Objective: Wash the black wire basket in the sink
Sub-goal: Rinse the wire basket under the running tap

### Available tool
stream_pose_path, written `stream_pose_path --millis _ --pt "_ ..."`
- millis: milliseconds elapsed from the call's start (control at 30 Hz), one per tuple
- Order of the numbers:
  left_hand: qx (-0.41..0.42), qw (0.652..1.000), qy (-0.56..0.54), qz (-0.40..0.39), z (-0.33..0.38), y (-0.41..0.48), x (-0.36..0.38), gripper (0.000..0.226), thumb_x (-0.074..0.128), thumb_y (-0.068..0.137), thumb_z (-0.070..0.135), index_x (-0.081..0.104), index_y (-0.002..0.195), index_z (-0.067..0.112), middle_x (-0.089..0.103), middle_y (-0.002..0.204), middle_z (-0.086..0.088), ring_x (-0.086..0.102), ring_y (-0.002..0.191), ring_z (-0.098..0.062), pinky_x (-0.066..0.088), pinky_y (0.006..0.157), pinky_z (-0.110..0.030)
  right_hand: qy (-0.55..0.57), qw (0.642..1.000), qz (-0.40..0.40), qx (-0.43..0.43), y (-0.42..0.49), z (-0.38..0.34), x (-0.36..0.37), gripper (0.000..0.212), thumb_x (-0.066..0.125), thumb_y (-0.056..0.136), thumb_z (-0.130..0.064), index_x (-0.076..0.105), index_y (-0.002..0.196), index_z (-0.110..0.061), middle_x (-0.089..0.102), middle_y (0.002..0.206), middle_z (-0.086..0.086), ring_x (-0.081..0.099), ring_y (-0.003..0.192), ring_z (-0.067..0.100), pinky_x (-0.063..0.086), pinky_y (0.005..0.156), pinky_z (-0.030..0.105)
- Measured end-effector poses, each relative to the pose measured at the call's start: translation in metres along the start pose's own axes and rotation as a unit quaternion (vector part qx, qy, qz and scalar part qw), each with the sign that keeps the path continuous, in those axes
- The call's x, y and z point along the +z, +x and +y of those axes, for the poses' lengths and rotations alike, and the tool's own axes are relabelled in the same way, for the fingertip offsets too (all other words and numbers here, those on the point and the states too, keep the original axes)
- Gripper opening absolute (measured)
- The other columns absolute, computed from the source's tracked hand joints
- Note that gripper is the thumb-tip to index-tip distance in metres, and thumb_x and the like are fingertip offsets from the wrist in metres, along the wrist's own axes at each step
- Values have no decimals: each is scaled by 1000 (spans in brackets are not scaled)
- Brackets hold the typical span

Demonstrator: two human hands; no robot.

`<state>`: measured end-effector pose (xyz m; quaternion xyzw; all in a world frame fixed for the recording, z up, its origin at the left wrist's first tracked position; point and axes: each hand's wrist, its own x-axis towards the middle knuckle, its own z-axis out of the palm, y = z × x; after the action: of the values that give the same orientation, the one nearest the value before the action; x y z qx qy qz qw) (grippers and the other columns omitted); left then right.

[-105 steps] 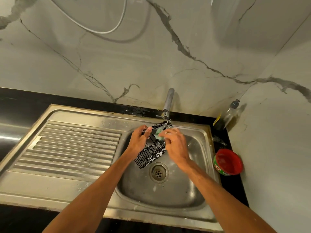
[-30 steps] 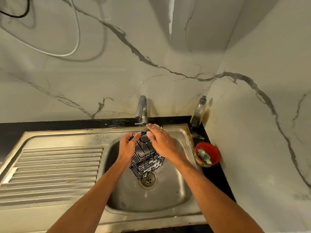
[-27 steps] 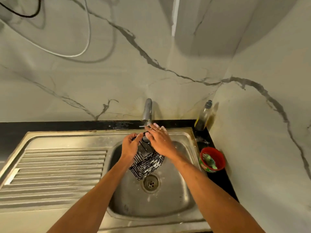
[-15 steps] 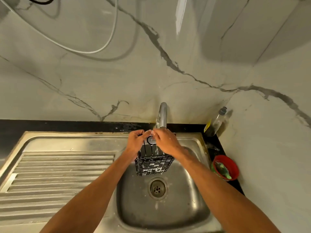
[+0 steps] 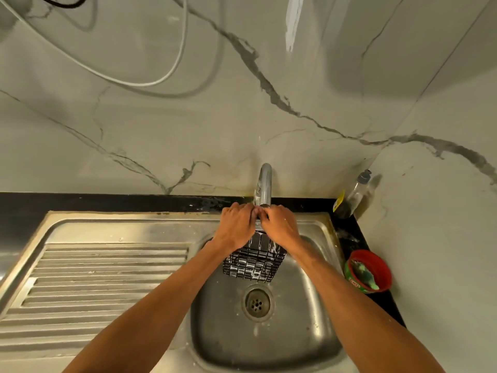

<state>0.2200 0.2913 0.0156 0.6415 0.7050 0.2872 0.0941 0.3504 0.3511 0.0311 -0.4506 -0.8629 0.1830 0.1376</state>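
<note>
Drainboard (image 5: 107, 267), left of sink (image 5: 317, 319): ribbed steel, nothing on it. Black worktop (image 5: 24, 208) runs behind.

Left hand (image 5: 236, 224): curled shut on top rim of black wire basket (image 5: 254, 262), fingers pressed together at the rim. Right hand (image 5: 279, 227): same, pinching rim from the other side; fingertips of both hands nearly meet directly under tap (image 5: 265, 184) spout. Basket hangs from hands over the bowl, above and just behind drain (image 5: 257, 302), not touching the sink floor. White suds show on lower wires. Can't tell if water is running.

Far right: red tub (image 5: 369, 270) w/ green scrubber inside, on worktop by sink edge; bottle (image 5: 355, 195) in corner.

Risks, as judged: soapy wire plus fingertip-only grip means the basket may slip and drop onto the drain. Hands close to spout, so knuckles may knock it. If flow starts hard, splash over back edge is likely.
</note>
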Motion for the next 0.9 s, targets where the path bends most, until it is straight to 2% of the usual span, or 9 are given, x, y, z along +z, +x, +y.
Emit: stream_pose_path --millis 167,367,400,467,567,667,733,800,900 --pt "-59 995 -56 -65 -10 10 -7 37 49 106 31 55 72 17 51 61 6 46 56 -13 38 72 -35 47 999 -8 11 4 15 -22 34 50 103 -23 49 69 -25 47 54 -12 43 45 5 34 51 25" --pt "-118 982 -130 -67 -13 6 -4 38 56 103 23 55 65 17 51 59 4 45 56 -13 39 59 -34 -19 996 -19 -85 -6 6 -10 23 51 103 -32 70 104 -19 69 77 -7 59 59 7 40 58 23" --pt "-122 980 -145 -64 -12 4 -5 40 57 103 23 52 64 20 49 58 5 42 53 -11 36 54 -30 13 997 -26 -70 -3 8 -12 24 54 101 -35 71 103 -18 67 74 -7 58 57 7 42 58 22" --pt "-145 970 -181 -68 -16 0 -11 40 57 103 27 50 64 22 45 55 7 37 49 -8 30 49 -22 204 978 -49 -1 2 23 -23 23 63 96 -31 71 87 -11 63 65 -3 56 55 9 49 63 26" --pt "-209 943 -256 -43 -28 -6 -13 40 60 101 32 51 64 20 43 57 5 37 54 -11 31 55 -27 474 872 -76 95 -2 40 -28 20 62 96 -20 68 84 -6 67 74 5 63 73 16 50 82 31" --pt "-240 933 -267 -29 -34 -9 -11 39 57 103 32 50 66 20 43 61 4 39 61 -13 33 63 -29 512 845 -79 131 -7 27 -17 19 50 101 -15 67 93 -11 65 81 1 57 79 12 44 77 24" --pt "-216 959 -179 -42 -28 -8 -8 38 46 107 33 46 70 26 48 64 6 45 66 -13 36 73 -32 523 838 -70 141 -4 15 -13 19 48 102 -11 65 94 -11 59 81 0 51 75 8 42 70 20" --pt "-163 981 -95 -46 -9 -6 -7 35 36 109 36 47 76 31 54 71 8 52 76 -13 33 88 -36 525 836 -83 140 -1 3 -14 16 50 101 -9 64 94 -11 60 84 -1 54 79 8 44 76 22" --pt "-124 978 -163 -35 12 -1 -3 31 35 110 28 52 85 24 57 76 8 52 69 -8 41 75 -34 514 843 -104 122 0 -7 -12 16 53 101 -15 65 91 -13 64 85 -3 59 80 4 45 74 19"
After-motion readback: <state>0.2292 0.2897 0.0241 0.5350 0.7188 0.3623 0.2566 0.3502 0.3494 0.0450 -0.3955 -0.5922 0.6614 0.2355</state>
